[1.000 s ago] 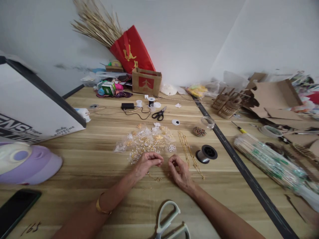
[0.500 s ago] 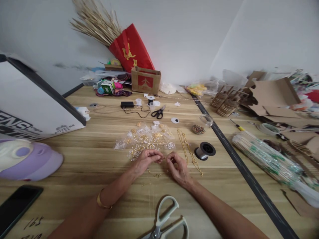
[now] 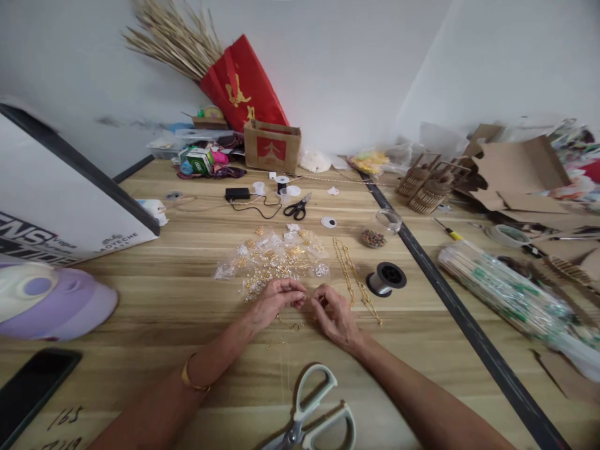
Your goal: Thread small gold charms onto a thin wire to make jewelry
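Observation:
My left hand (image 3: 274,303) and my right hand (image 3: 334,312) meet over the wooden table (image 3: 154,300), fingertips pinched together on a thin gold chain piece (image 3: 290,325) that hangs down between them. Just beyond my hands lies a heap of small clear bags with gold findings (image 3: 274,259). Long gold chains (image 3: 354,281) stretch out to the right of my right hand. A gold bangle sits on my left wrist (image 3: 190,378).
Grey-handled scissors (image 3: 314,415) lie near the front edge. A black thread spool (image 3: 387,278), a bead jar (image 3: 375,237), black scissors (image 3: 297,206), a purple cap (image 3: 51,303), a phone (image 3: 28,390), a white box (image 3: 56,187) and wrapped sticks (image 3: 506,294) surround the work spot.
My hands have drawn a little closer together, fingertips now nearly touching. The view has shifted slightly; nothing else on the table moved.

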